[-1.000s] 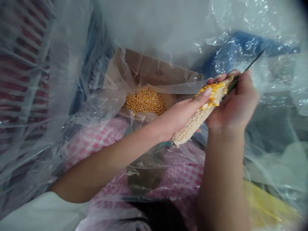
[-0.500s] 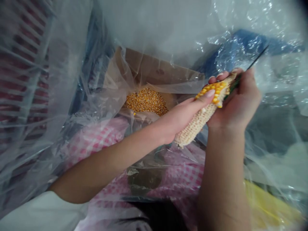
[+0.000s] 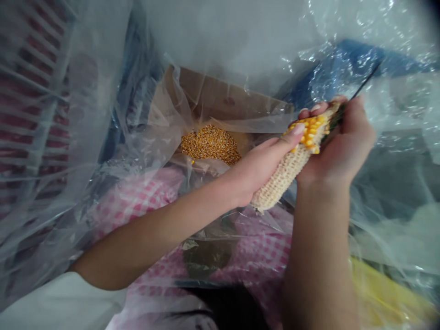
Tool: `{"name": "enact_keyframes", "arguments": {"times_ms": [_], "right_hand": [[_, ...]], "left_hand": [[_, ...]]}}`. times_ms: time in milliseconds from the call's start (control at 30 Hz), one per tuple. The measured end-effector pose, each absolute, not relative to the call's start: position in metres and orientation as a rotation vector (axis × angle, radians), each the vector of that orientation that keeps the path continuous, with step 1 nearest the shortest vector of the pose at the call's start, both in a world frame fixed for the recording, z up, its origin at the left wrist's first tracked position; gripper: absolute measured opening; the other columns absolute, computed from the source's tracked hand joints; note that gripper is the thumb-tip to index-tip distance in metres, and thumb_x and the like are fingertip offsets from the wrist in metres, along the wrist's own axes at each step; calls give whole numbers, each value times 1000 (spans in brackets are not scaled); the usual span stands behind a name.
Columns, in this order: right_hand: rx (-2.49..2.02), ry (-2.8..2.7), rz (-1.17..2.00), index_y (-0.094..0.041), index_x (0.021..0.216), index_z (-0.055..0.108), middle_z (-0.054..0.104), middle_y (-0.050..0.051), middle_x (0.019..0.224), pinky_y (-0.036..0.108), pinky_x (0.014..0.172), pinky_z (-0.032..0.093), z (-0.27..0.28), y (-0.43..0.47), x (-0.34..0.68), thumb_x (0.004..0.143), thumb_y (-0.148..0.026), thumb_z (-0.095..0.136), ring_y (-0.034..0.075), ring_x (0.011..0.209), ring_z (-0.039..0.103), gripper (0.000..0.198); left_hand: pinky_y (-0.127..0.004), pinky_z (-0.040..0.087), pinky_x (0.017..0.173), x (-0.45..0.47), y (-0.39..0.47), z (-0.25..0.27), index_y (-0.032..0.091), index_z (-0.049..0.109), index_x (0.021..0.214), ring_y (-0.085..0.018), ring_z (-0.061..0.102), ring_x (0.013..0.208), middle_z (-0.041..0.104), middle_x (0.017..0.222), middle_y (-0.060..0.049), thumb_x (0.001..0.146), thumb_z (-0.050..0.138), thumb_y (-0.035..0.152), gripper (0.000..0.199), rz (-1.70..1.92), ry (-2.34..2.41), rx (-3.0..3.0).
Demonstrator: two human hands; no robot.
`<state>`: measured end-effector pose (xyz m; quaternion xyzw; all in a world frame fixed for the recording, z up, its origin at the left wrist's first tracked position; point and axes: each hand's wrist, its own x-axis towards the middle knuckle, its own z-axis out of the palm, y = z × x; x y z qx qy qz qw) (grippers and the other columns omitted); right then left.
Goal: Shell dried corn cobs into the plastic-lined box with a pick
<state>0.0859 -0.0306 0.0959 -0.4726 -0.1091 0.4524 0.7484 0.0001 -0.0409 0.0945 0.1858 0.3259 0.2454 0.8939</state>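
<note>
Turning slightly, the corn cob (image 3: 282,178) showed more yellow kernels (image 3: 312,133) past the left thumb (image 3: 291,137) than a second earlier, apparently within its reach. The left hand (image 3: 263,167) gripped the cob; the right hand (image 3: 340,151) clasped its narrow end and a dark rod (image 3: 366,83), right of the kernel pile (image 3: 211,144).

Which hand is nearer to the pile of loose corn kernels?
Left. The left hand, gripping the corn cob, is right of and slightly below the pile of loose corn kernels in the picture; the right hand is farther right, past the cob.
</note>
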Motion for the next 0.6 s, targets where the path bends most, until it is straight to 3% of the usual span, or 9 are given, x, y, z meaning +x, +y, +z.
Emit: {"name": "enact_keyframes", "arguments": {"times_ms": [400,600], "right_hand": [[-1010,-274,1037,-18,53,51,50,-4,47,24,57,40,94,-31,88,89,-29,24,7,49,54,47],[-984,-226,1081,-18,60,49,52,-5,47,22,54,40,93,-32,85,89,-30,28,8,49,54,38]], "left_hand": [[-32,38,91,-1,-41,88,14,57,108,-21,51,107,62,104,-3,83,44,37,36,536,521,428],[-23,44,69,1,-51,93,14,58,94,-13,58,75,63,78,-3,78,53,34,26,622,762,412]]}}
